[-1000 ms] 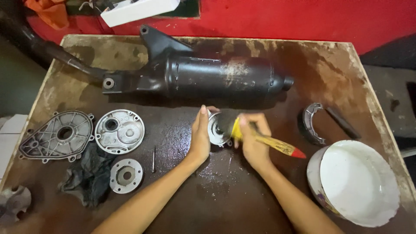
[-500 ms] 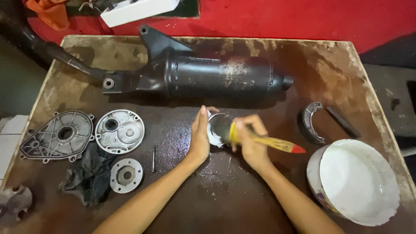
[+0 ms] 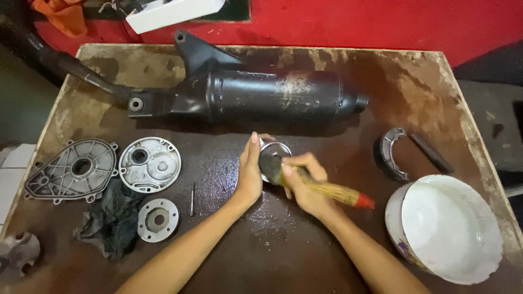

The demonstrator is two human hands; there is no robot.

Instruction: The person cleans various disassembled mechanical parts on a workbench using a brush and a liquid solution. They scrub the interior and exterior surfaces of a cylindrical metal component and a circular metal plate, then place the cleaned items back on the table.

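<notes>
Head view: we are cupping the round metal part with our left hand, fingers curled around its left edge, while our right hand is gripping the paintbrush tight, bristles pressing on the part between both hands.

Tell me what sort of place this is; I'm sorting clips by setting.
Probably a small motorcycle repair workshop: a long black metal exhaust muffler lies on the oil-stained brown wooden table, with grey cast-metal engine covers and a curved metal brake shoe beside it.
</notes>
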